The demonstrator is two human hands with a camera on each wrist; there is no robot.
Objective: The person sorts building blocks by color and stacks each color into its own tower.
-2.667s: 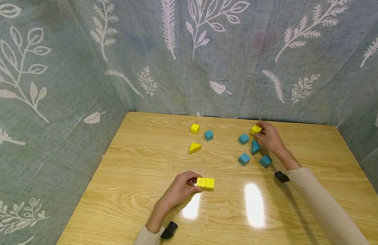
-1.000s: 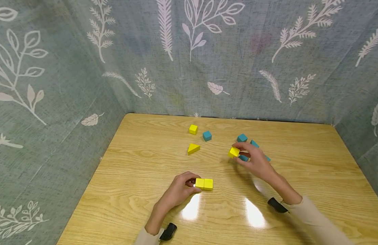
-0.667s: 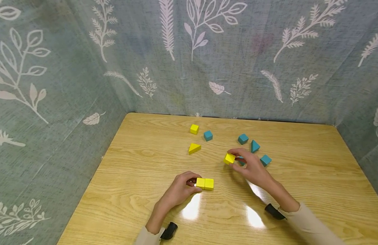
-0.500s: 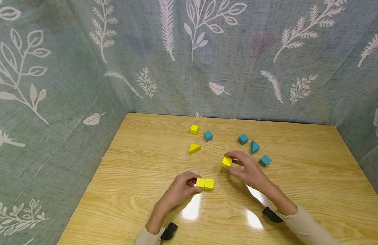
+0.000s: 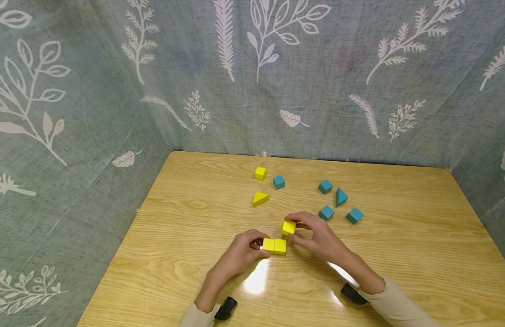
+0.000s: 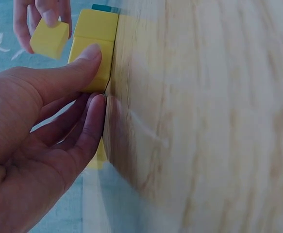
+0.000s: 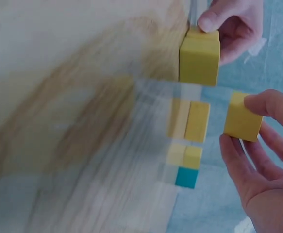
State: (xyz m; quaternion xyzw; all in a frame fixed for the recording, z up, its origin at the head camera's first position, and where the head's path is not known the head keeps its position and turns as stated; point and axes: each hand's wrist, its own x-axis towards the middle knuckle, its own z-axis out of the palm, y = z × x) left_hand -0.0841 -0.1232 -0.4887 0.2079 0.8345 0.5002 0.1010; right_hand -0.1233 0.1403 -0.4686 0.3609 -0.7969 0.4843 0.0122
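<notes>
Two yellow cubes stand side by side on the table, a left cube (image 5: 268, 245) and a right cube (image 5: 280, 247). My left hand (image 5: 241, 252) pinches the left cube between thumb and fingers. A third yellow cube (image 5: 288, 227) is pinched in my right hand (image 5: 319, 238), raised off the table close behind the right end of the pair. In the right wrist view a gap shows between this held cube (image 7: 243, 116) and the pair (image 7: 199, 60). The left wrist view shows my left thumb (image 6: 85, 60) over the near cube's side.
Farther back on the wooden table (image 5: 187, 213) lie a yellow triangular block (image 5: 260, 198), a yellow cube (image 5: 260, 173) and a blue cube (image 5: 278, 182). To the right are a blue triangular block (image 5: 341, 197) and several blue cubes (image 5: 354, 215). Patterned cloth (image 5: 244, 113) hangs behind.
My right hand has taken the yellow cube from among the blue blocks at the back right and carried it left and nearer, beside the pair. My left hand has stayed on its cube.
</notes>
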